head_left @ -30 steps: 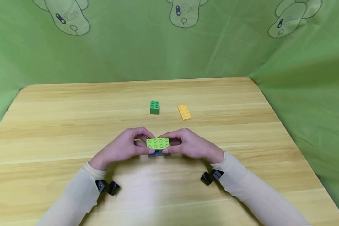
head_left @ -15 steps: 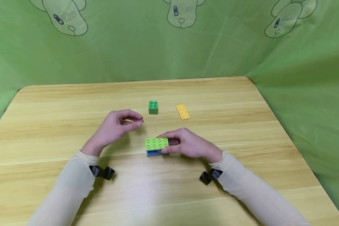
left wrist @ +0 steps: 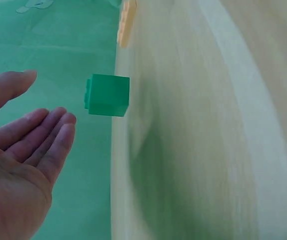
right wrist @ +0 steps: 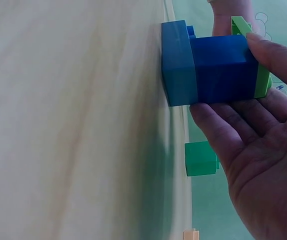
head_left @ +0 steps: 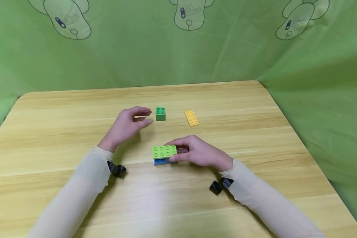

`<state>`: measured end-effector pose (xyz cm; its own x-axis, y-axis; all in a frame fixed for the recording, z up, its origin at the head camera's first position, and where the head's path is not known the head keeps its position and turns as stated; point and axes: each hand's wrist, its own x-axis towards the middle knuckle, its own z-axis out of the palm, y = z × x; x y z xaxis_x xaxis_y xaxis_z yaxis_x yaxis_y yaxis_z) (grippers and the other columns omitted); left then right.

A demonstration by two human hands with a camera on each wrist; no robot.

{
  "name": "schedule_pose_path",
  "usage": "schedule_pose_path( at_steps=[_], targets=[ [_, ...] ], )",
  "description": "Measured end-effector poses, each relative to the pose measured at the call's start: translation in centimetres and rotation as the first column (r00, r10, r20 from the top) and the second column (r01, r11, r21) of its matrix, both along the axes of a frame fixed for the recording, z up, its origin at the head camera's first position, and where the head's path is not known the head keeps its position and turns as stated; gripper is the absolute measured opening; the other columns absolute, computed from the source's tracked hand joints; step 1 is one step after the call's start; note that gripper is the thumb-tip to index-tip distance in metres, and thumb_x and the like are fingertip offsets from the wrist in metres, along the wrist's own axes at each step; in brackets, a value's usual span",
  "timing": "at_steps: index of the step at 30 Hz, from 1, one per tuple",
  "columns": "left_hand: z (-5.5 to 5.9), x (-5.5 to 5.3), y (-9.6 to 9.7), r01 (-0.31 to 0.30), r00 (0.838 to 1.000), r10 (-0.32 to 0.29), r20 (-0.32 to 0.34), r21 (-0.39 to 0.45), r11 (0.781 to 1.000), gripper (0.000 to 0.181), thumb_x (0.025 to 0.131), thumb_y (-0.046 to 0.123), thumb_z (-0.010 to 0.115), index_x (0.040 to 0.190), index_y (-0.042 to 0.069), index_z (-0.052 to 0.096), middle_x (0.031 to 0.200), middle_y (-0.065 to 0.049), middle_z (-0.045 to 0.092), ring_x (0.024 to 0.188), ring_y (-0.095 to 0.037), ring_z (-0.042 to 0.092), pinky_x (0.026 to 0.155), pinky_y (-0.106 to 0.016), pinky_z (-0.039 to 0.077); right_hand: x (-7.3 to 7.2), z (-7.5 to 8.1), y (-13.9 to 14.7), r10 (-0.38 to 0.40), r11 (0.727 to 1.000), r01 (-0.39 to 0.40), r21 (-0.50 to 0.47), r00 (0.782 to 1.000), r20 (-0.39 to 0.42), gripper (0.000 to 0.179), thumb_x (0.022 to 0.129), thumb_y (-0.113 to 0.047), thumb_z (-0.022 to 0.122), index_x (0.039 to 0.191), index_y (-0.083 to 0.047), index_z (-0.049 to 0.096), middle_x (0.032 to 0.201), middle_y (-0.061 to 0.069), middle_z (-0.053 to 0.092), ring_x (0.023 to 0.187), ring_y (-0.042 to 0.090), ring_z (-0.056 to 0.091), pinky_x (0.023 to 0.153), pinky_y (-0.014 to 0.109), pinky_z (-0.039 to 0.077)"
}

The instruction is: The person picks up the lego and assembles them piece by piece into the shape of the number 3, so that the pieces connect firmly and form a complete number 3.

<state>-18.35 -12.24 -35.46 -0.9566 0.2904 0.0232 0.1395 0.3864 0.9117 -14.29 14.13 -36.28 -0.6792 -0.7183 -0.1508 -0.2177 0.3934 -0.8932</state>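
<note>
A stack of building blocks stands on the table in the middle of the head view. Its top is a lime-green plate [head_left: 164, 151] with studs; beneath it are a dark blue block [right wrist: 224, 70] and a lighter blue base block [right wrist: 179, 65]. My right hand [head_left: 203, 152] grips the right end of the stack between thumb and fingers. To the left of a small green block [head_left: 160, 113], my left hand [head_left: 126, 124] hovers with thumb and fingers spread, apart from the block and holding nothing. In the left wrist view that green block [left wrist: 108, 95] lies beyond the fingertips.
A flat yellow-orange plate with studs [head_left: 191, 118] lies to the right of the green block. Green cloth [head_left: 137, 59] hangs behind and to the right of the wooden table [head_left: 62, 132]. Small black devices [head_left: 116, 169] are strapped at both wrists.
My left hand has let go of the stack and moved away towards the small green block, its fingers spreading. My right hand keeps its hold at the right end.
</note>
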Motion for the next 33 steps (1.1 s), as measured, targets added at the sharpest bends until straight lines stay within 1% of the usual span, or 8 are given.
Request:
schedule_pose_path(
  at_steps=[5, 11, 14, 16, 21, 26, 30, 33],
  targets=[
    [-0.6, -1.1, 0.4, -0.003, 1.000, 0.004, 0.011, -0.021, 1.000, 0.048, 0.093, 0.018, 0.070, 0.135, 0.000, 0.055, 0.134, -0.012, 0.056, 0.123, -0.029, 0.054, 0.100, -0.034, 0.045, 0.0, -0.2, 0.0, -0.002, 1.000, 0.002, -0.012, 1.000, 0.014, 0.041, 0.090, -0.022, 0.074, 0.129, -0.012, 0.065, 0.105, -0.005, 0.070, 0.092, 0.015, 0.065, 0.080, 0.032, 0.054],
    [-0.9, -2.0, 0.5, -0.029, 1.000, 0.029, 0.004, 0.008, 1.000, 0.049, 0.092, 0.015, 0.071, 0.135, -0.001, 0.053, 0.135, -0.015, 0.055, 0.125, -0.030, 0.051, 0.102, -0.033, 0.043, 0.0, 0.0, -0.1, -0.007, 1.000, 0.008, -0.015, 0.999, 0.037, 0.042, 0.090, -0.021, 0.074, 0.129, -0.010, 0.064, 0.107, -0.005, 0.070, 0.095, 0.015, 0.066, 0.083, 0.032, 0.054],
    [-0.9, -2.4, 0.6, -0.025, 1.000, 0.025, 0.005, 0.025, 0.999, 0.051, 0.092, 0.013, 0.071, 0.136, -0.001, 0.052, 0.135, -0.016, 0.054, 0.126, -0.031, 0.050, 0.103, -0.033, 0.042, 0.0, 0.1, -0.1, -0.011, 1.000, 0.012, -0.018, 0.999, 0.050, 0.043, 0.090, -0.020, 0.074, 0.129, -0.009, 0.064, 0.107, -0.003, 0.070, 0.095, 0.017, 0.065, 0.082, 0.032, 0.054],
    [-0.9, -2.7, 0.8, -0.016, 1.000, 0.016, 0.002, 0.022, 1.000, 0.052, 0.092, 0.014, 0.072, 0.137, -0.001, 0.051, 0.136, -0.015, 0.053, 0.127, -0.029, 0.049, 0.104, -0.034, 0.041, 0.0, 0.1, -0.1, -0.012, 1.000, 0.013, -0.020, 0.999, 0.053, 0.043, 0.089, -0.019, 0.075, 0.129, -0.008, 0.064, 0.106, -0.002, 0.070, 0.094, 0.018, 0.065, 0.081, 0.032, 0.054],
    [-1.1, -3.6, 1.3, 0.016, 1.000, -0.016, 0.013, -0.048, 0.999, 0.060, 0.091, 0.018, 0.073, 0.141, -0.001, 0.046, 0.140, -0.013, 0.050, 0.129, -0.027, 0.046, 0.106, -0.034, 0.038, 0.0, 0.1, -0.1, -0.010, 1.000, 0.011, -0.022, 0.999, 0.050, 0.043, 0.089, -0.019, 0.075, 0.129, -0.007, 0.064, 0.106, 0.000, 0.070, 0.093, 0.018, 0.065, 0.079, 0.030, 0.054],
    [-1.1, -4.5, 1.6, 0.051, 0.997, -0.044, 0.061, -0.129, 0.990, 0.063, 0.090, 0.022, 0.074, 0.142, 0.001, 0.046, 0.143, -0.012, 0.047, 0.130, -0.030, 0.046, 0.106, -0.037, 0.038, 0.0, 0.0, -0.1, -0.016, 1.000, 0.017, -0.020, 0.999, 0.044, 0.043, 0.089, -0.020, 0.076, 0.129, -0.008, 0.064, 0.106, 0.000, 0.070, 0.092, 0.018, 0.064, 0.078, 0.030, 0.054],
    [-1.2, -5.2, 1.7, 0.069, 0.995, -0.054, 0.089, -0.175, 0.982, 0.062, 0.090, 0.023, 0.074, 0.141, 0.001, 0.048, 0.141, -0.012, 0.050, 0.128, -0.028, 0.048, 0.106, -0.038, 0.039, 0.0, 0.0, -0.2, -0.016, 0.999, 0.018, -0.028, 0.998, 0.054, 0.043, 0.089, -0.020, 0.075, 0.129, -0.007, 0.064, 0.108, 0.001, 0.070, 0.094, 0.018, 0.065, 0.080, 0.030, 0.054],
    [-1.2, -5.6, 1.8, 0.079, 0.993, -0.061, 0.104, -0.182, 0.980, 0.060, 0.089, 0.022, 0.075, 0.140, 0.001, 0.050, 0.137, -0.011, 0.053, 0.125, -0.026, 0.049, 0.105, -0.037, 0.040, 0.0, 0.0, -0.2, -0.015, 0.999, 0.017, -0.034, 0.998, 0.063, 0.043, 0.090, -0.019, 0.075, 0.129, -0.007, 0.064, 0.109, 0.002, 0.070, 0.096, 0.018, 0.065, 0.081, 0.031, 0.054]
  ],
)
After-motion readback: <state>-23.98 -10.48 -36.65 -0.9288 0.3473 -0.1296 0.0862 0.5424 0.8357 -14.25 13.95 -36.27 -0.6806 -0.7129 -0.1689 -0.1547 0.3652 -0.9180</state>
